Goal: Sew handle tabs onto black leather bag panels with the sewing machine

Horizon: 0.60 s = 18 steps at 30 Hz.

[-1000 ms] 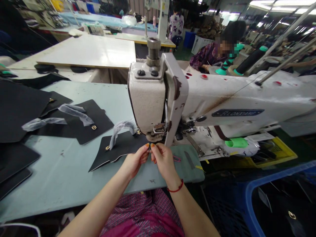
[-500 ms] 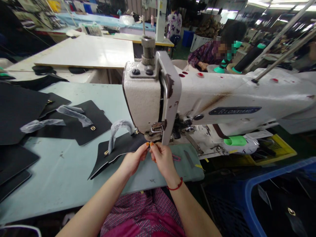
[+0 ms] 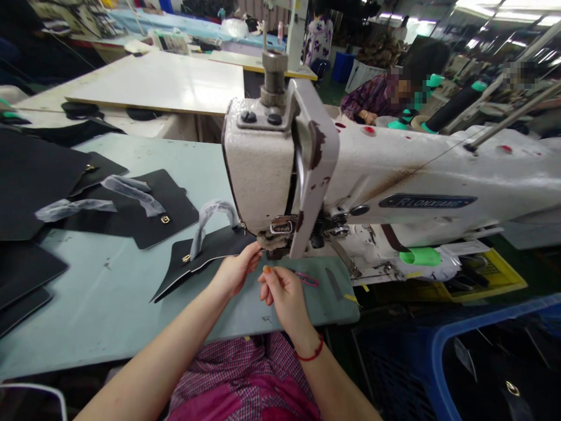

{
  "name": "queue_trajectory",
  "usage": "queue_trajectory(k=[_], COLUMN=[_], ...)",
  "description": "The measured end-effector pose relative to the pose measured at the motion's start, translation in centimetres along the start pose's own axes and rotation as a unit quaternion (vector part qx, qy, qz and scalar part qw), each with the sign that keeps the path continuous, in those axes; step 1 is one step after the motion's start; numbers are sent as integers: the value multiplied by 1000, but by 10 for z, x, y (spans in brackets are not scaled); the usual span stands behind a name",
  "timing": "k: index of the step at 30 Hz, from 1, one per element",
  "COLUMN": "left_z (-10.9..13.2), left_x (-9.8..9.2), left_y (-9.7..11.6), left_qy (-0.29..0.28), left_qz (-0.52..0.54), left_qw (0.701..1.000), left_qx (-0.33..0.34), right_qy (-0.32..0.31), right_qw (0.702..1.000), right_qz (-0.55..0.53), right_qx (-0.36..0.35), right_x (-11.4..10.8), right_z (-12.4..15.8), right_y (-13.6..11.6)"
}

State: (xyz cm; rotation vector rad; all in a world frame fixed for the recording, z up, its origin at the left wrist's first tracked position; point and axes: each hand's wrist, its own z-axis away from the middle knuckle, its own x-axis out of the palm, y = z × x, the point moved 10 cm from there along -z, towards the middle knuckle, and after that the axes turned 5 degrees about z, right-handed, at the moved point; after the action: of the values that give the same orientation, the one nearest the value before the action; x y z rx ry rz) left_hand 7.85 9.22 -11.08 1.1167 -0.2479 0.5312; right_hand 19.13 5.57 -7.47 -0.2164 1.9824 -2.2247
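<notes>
A black bag panel (image 3: pixel 214 244) lies partly under the head of a white sewing machine (image 3: pixel 258 169). It carries a strap wrapped in clear plastic (image 3: pixel 200 231) and gold-coloured fittings. At the panel's near edge, just below the needle area, my left hand (image 3: pixel 239 272) is closed with thumb and finger pinched on that edge; its fingertips are partly hidden against the machine. My right hand (image 3: pixel 283 292) hovers over the table a little to the right, fingers curled and thumb against them. Whatever it may hold is too small to see. Pink thread snips (image 3: pixel 307 279) lie beside it.
More black panels (image 3: pixel 162 196) with wrapped straps are spread on the pale green table (image 3: pixel 109 304) at left. A blue crate (image 3: pixel 438 339) with black pieces stands at lower right, a yellow crate (image 3: pixel 504 278) behind it. Across the machine, a person (image 3: pixel 372 96) bends over work.
My right hand has drawn apart from my left, slightly down and toward me. The left stays at the panel's edge near the needle. The whole view has shifted a little.
</notes>
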Motion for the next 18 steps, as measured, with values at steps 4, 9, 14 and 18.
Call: queue_trajectory(k=[4,9,14,18], left_z=[-2,-1,4,10], left_x=[1,4,6,4], left_y=[1,2,3,2], left_qy=[-9,-8,17,65], left_qz=[6,16,23,18], left_qw=[1000,1000,999,996], left_qx=[3,17,33,51], right_qy=[-11,-29,-31,-32], right_qw=[1000,999,999,999], right_qz=[-4,-19,-25,-33], right_qx=[7,10,10,13], right_x=[4,11,14,15], right_z=[4,8,12,16], right_y=[2,3,4,9])
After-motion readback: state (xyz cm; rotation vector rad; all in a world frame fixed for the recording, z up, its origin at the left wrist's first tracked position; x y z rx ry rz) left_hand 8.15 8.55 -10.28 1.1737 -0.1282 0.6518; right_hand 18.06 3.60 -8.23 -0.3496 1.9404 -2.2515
